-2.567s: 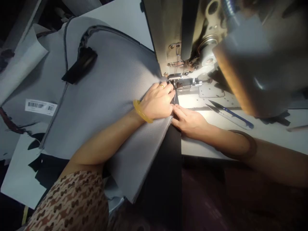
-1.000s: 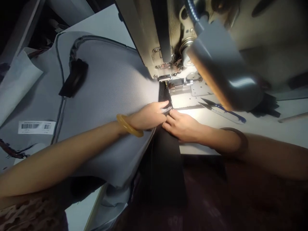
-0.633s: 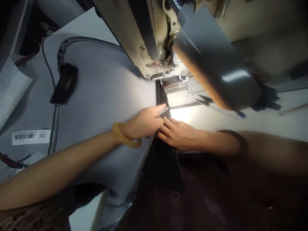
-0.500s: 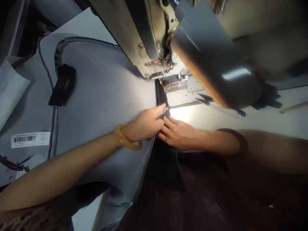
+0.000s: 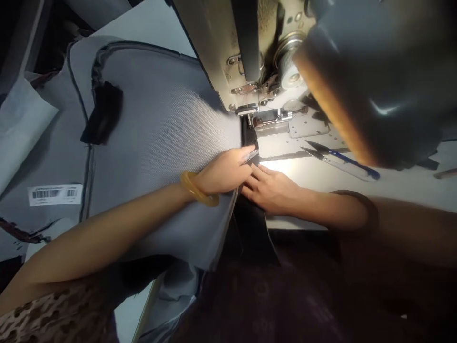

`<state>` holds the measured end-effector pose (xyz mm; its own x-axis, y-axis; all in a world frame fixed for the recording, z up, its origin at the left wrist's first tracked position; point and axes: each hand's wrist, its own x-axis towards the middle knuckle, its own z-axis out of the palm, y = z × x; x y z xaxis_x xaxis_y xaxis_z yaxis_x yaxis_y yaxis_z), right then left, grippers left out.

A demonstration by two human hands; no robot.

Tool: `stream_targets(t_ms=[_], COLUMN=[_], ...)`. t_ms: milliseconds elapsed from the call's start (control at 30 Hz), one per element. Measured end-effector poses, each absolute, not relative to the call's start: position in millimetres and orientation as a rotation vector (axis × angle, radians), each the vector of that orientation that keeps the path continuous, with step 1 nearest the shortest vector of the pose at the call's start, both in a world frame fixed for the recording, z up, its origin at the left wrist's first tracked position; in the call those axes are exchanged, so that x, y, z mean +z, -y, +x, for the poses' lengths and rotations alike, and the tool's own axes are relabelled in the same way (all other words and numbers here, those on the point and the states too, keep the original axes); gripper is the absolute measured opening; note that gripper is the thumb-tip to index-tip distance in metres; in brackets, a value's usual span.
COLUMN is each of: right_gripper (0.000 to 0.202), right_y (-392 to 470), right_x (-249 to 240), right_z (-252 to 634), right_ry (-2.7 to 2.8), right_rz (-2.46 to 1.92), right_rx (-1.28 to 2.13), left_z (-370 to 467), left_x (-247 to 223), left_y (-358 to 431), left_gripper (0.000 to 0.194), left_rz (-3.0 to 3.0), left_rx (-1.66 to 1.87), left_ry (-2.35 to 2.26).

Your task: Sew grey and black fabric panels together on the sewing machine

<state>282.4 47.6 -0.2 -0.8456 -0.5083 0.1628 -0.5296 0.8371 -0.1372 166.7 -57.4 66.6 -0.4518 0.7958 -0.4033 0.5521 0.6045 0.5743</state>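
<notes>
Under the sewing machine's presser foot (image 5: 249, 119) runs a black fabric strip (image 5: 250, 137) along the edge of a grey mesh fabric panel (image 5: 167, 119). My left hand (image 5: 226, 169) lies over the panel's edge, its fingers closed on the strip just in front of the foot. A small grey sliver shows between thumb and forefinger; its kind I cannot make out. Right beside it, my right hand (image 5: 273, 189) pinches the same strip, fingertips partly hidden. Below the hands, the strip's loose end (image 5: 253, 233) hangs over the table edge.
Thread snips (image 5: 342, 159) lie on the table to the right, blades towards the machine. A dark lamp-like housing (image 5: 371, 81) overhangs that side. On the left, the panel carries a barcode label (image 5: 55, 195) and a black tab (image 5: 103, 113); a white sheet (image 5: 24, 124) lies beyond.
Both hands and the fabric have slid a little towards the presser foot, keeping their hold. The camera view has shifted, so the machine appears further right and more of the snips shows.
</notes>
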Motion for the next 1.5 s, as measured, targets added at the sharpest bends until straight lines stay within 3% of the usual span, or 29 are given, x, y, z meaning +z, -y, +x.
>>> stream_targets(t_ms=[267,633,833,1033,1500], right_gripper=[0.036,0.036,0.038,0.034,0.034], right_y=[-48.9,-42.6,-43.2,-44.0,-54.8], right_x=[2.6,-6.3,-4.6,-7.2,-18.1], right_z=[279.1,288.0,286.3,286.3,280.9], right_ry=[2.908,2.741,2.768,2.751,2.682], right_rz=[0.848,0.795,0.787,0.768,0.755], right_rx=[0.255,0.299,0.348,0.361,0.172], left_z=[170.5,174.6,170.9,177.6,178.3], left_x=[76.5,74.7,80.1,81.1,69.6], left_y=[51.6,56.9,56.6,52.0,46.4], left_gripper=[0.037,0.067,0.063,0.063,0.044], left_rz=[1.162,1.318,1.322,1.305,1.269], left_rx=[0.12,-0.175,-0.229,-0.522,-0.141], left_ry=[-2.33,-2.34,-2.34,-2.328,-2.376])
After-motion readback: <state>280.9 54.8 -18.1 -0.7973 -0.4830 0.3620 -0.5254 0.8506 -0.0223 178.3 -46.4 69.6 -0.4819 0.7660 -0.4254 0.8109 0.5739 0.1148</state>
